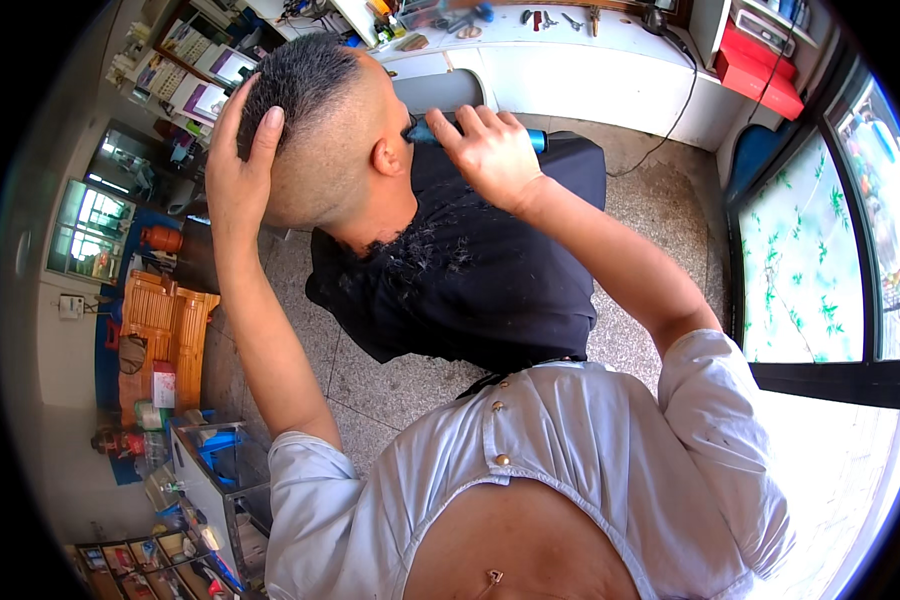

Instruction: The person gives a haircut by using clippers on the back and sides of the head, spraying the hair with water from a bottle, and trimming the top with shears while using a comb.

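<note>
A seated person's head (311, 127) is tilted to the left, with short dark hair on top and closely clipped sides. My left hand (246, 154) lies on the top and back of it, fingers spread against the hair. In my right hand (495, 154) is a blue electric hair clipper (538, 141), its dark blade end close to the side of the face, in front of the ear. Whether the blade touches the skin cannot be told. A black barber's cape (510, 262) covers the person's shoulders and back. Cut hair clippings (435, 255) lie on it near the neck.
A white counter (600, 45) beyond the person holds scissors (572, 21) and a hair dryer (656, 21) with a hanging cord. Red boxes (754, 71) stand at its right, near a glass door (802, 255). At left are a wooden bench (150, 307) and a metal-framed trolley (210, 480).
</note>
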`<state>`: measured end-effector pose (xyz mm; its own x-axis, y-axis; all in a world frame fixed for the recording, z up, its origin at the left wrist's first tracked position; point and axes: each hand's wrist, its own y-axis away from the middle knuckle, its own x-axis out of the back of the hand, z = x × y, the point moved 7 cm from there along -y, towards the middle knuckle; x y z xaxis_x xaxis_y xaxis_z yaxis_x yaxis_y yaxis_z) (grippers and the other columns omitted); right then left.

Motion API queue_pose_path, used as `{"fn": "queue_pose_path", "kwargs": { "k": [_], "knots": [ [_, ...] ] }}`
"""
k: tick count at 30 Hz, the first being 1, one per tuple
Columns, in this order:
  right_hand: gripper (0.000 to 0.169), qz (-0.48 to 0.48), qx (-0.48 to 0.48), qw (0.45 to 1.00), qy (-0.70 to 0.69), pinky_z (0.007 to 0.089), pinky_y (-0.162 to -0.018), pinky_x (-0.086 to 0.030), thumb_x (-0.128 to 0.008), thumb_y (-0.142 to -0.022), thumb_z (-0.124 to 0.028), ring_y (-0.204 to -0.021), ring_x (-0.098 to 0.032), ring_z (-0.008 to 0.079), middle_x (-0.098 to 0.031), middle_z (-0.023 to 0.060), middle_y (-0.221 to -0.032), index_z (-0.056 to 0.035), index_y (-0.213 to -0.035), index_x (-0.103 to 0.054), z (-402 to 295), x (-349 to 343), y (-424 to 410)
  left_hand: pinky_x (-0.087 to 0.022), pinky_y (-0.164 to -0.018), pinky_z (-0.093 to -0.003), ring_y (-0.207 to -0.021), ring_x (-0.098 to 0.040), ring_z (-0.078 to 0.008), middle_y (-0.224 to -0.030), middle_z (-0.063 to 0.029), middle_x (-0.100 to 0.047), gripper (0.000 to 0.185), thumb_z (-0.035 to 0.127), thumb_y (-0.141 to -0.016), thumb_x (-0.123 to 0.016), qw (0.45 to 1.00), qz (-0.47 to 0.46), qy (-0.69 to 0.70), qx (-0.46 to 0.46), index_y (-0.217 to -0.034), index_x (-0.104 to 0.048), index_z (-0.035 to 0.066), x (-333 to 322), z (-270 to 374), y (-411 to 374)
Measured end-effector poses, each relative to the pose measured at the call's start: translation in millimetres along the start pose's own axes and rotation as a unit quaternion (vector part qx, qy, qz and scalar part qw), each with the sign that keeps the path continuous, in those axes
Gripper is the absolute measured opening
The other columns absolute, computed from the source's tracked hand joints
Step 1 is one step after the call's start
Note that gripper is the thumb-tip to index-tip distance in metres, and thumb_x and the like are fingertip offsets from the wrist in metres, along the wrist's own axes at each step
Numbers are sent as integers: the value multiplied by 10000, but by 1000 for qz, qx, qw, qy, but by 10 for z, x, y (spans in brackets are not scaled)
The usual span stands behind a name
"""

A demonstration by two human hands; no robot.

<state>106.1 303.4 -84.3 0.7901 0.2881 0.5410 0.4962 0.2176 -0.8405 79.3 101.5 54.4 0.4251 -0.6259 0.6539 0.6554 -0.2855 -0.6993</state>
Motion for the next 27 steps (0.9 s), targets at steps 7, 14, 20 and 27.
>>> {"fn": "queue_pose_path", "kwargs": {
  "k": [7, 14, 20, 27],
  "knots": [
    [381, -22, -5, 999, -36, 333, -632, -471, -567, -717, -111, -769, -586, 207, -542, 36, -810, -95, -1096, -537, -42, -41, 80, -344, -1013, -386, -1213, -461, -291, -1277, -149, -518, 510, 410, -876, -574, 1000, -1, 20, -5, -1259, -524, 78, 24, 37, 0],
    [392, -102, -195, 931, -291, 328, -602, -476, -702, -778, -199, -646, -578, 175, -568, 66, -757, -64, -1123, -572, 242, 1, 100, -308, -1048, -380, -1255, -432, -277, -1317, -139, -494, 445, 368, -949, -450, 948, 75, 301, 78, -1270, -517, 67, 170, -213, 2],
    [252, -224, -375, 606, -664, 211, -554, -460, -649, -828, -139, -632, -559, 82, -585, 41, -769, 28, -1000, -572, 126, 131, 46, -308, -1051, -388, -1266, -419, -260, -1337, -117, -480, 416, 318, -935, -491, 955, 180, 234, 26, -1266, -520, 67, 377, -31, 209],
    [469, -304, -265, 603, -688, 227, -622, -509, -599, -874, -126, -659, -569, 78, -580, 41, -813, 54, -1260, -402, -618, 438, -116, -348, -1015, -372, -1245, -453, -276, -1319, -108, -510, 519, 529, -884, -500, 991, -22, 132, 4, -1290, -525, 207, 75, -209, -190]
  ]
}}
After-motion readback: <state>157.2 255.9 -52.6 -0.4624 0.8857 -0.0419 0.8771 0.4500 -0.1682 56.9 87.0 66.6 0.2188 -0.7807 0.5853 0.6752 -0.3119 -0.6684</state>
